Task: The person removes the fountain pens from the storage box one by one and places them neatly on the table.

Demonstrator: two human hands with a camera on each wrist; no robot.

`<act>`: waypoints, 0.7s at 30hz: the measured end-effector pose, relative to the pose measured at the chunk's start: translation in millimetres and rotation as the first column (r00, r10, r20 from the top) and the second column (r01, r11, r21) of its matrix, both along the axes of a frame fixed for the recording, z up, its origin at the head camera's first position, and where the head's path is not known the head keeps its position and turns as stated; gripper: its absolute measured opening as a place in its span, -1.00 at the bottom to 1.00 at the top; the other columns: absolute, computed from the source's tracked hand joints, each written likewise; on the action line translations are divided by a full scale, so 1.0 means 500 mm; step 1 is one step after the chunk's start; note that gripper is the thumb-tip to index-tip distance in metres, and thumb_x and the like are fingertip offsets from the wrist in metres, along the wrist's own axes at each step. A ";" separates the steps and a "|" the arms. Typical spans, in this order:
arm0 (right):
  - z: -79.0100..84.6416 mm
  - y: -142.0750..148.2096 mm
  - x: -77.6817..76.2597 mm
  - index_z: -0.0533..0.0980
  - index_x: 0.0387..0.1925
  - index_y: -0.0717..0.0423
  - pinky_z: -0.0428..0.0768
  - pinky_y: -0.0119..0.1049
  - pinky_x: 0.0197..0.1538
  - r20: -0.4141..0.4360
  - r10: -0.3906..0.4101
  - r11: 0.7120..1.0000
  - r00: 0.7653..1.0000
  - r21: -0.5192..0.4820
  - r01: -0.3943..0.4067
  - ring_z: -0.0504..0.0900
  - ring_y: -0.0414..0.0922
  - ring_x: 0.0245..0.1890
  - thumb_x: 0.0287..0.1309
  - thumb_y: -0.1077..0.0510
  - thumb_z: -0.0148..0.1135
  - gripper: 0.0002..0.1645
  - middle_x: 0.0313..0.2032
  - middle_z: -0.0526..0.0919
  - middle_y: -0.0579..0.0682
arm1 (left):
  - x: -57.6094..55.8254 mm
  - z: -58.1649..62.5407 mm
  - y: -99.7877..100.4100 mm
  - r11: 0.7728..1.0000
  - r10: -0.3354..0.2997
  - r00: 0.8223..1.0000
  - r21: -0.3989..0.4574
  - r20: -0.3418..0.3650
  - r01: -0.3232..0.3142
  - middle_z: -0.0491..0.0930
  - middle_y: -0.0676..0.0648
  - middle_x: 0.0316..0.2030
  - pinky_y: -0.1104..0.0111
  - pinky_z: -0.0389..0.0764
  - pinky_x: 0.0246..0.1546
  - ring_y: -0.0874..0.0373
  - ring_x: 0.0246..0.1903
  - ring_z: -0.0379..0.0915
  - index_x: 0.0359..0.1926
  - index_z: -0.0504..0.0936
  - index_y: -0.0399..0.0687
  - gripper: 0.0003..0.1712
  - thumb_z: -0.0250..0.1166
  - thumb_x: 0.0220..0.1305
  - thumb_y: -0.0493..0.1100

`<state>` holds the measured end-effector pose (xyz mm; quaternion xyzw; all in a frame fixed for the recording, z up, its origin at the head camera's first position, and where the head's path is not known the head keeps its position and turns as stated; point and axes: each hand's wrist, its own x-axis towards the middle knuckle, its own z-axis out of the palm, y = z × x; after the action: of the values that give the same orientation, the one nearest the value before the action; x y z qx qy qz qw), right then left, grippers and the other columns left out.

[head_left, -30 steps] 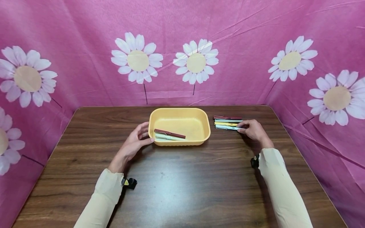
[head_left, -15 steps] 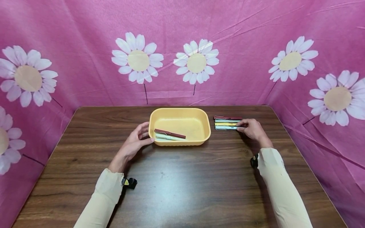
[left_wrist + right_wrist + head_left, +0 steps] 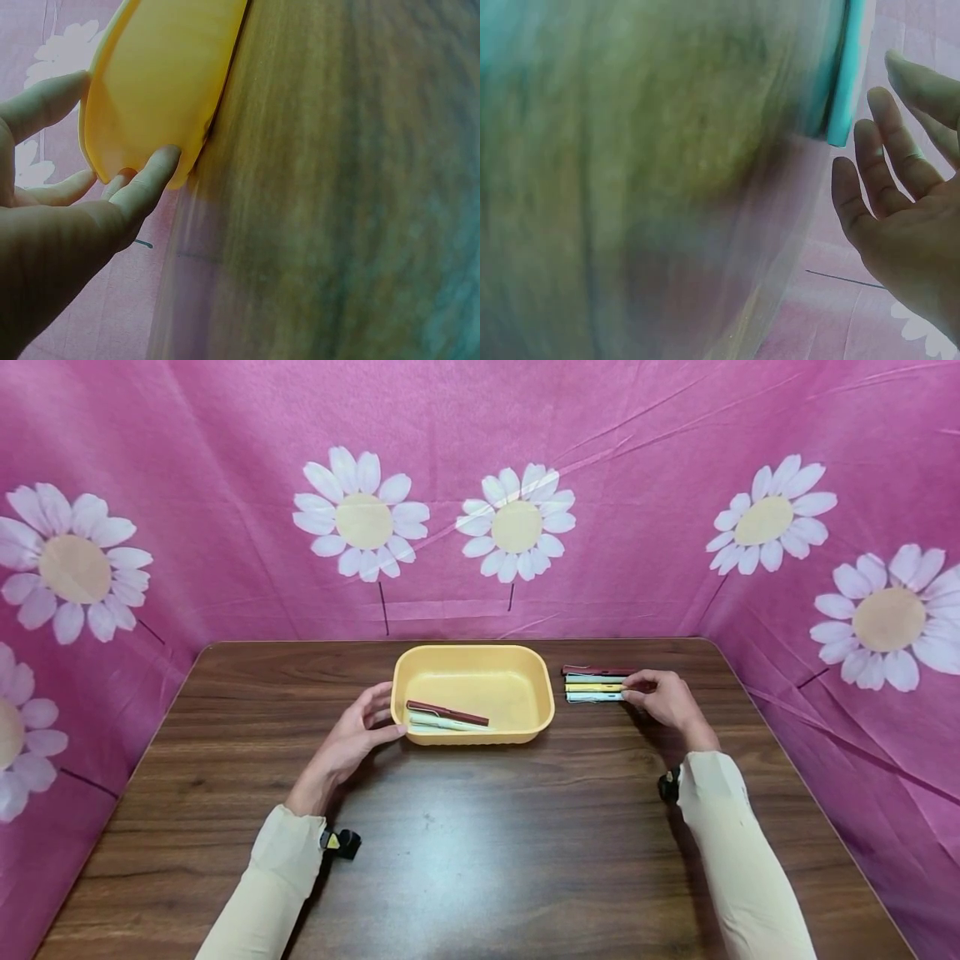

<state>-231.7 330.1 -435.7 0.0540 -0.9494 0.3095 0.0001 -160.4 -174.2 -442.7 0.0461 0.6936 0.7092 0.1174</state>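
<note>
My left hand [image 3: 351, 737] rests at the left end of a yellow plastic basin [image 3: 472, 737]. Its thumb lies by the near corner, and its fingers spread along the end wall [image 3: 150, 90]. In the basin lie a dark red pen [image 3: 450, 713] and pale green pens [image 3: 442, 723]. To the right of it is a row of capped pens: dark red [image 3: 592, 670], pale blue-green [image 3: 592, 679], yellow [image 3: 588, 687] and light blue [image 3: 591, 697]. My right hand [image 3: 667, 700] has thumb and fingertips right at the right ends of the nearer pens. The right wrist view shows a turquoise pen end [image 3: 844, 90] beside loosely bent, spread fingers.
The wood-grain table [image 3: 480, 835] has a far edge close behind the basin. A pink cloth backdrop [image 3: 450, 410] with printed daisies surrounds its back and sides. Both wrists carry small black cameras.
The light blue pen has slid slightly left, level with the others in the row. My right hand has edged slightly away from me, toward the yellow pen. My left hand stays at the basin.
</note>
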 end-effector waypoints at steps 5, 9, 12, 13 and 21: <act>0.005 -0.008 0.006 0.68 -0.06 0.23 0.49 -0.21 -0.17 -0.033 0.002 1.000 0.999 -0.022 -0.003 0.57 -0.12 -0.38 0.27 0.13 0.40 -0.71 -0.28 0.74 0.16 | 0.000 0.000 -0.001 1.000 -0.002 1.000 0.002 0.003 0.002 0.23 -0.37 0.40 0.45 0.55 0.06 -0.25 0.35 0.22 0.53 0.11 -0.23 -0.07 0.34 0.22 -0.47; 0.007 -0.022 0.009 0.67 -0.04 0.24 0.50 -0.28 -0.20 -0.045 0.011 0.999 0.999 -0.046 -0.013 0.58 -0.12 -0.33 0.27 0.15 0.39 -0.70 -0.24 0.74 0.19 | 0.000 0.000 -0.001 1.000 -0.002 1.000 -0.003 0.009 0.002 0.24 -0.37 0.40 0.45 0.55 0.06 -0.25 0.35 0.21 0.53 0.11 -0.23 -0.07 0.35 0.22 -0.47; 0.007 -0.034 0.011 0.65 -0.04 0.28 0.50 -0.37 -0.29 -0.044 0.030 0.997 0.999 -0.069 -0.033 0.58 -0.16 -0.36 0.27 0.16 0.39 -0.69 -0.27 0.73 0.20 | -0.001 0.001 -0.001 1.000 -0.001 1.000 -0.007 0.010 0.002 0.24 -0.37 0.40 0.46 0.55 0.06 -0.24 0.35 0.22 0.53 0.11 -0.23 -0.08 0.35 0.23 -0.46; 0.008 -0.039 0.011 0.65 -0.04 0.28 0.49 -0.39 -0.31 -0.044 0.036 0.996 0.998 -0.075 -0.039 0.58 -0.16 -0.35 0.26 0.16 0.40 -0.68 -0.27 0.73 0.20 | -0.001 0.001 -0.001 1.000 -0.001 1.000 -0.008 0.010 0.001 0.24 -0.36 0.40 0.46 0.55 0.06 -0.24 0.35 0.22 0.53 0.11 -0.23 -0.08 0.35 0.23 -0.46; 0.022 -0.071 0.021 0.63 0.01 0.31 0.51 -0.36 -0.19 -0.062 0.075 0.992 0.995 -0.099 -0.081 0.62 0.03 -0.17 0.29 0.17 0.37 -0.66 -0.15 0.72 0.22 | -0.001 0.003 -0.001 1.000 -0.001 1.000 -0.004 0.004 0.001 0.23 -0.37 0.40 0.47 0.55 0.05 -0.25 0.36 0.21 0.53 0.11 -0.24 -0.08 0.34 0.23 -0.48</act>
<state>-221.3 294.8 -424.8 0.1002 -0.9291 0.3555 0.0185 -161.0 -174.7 -441.4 0.0447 0.6949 0.7077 0.1192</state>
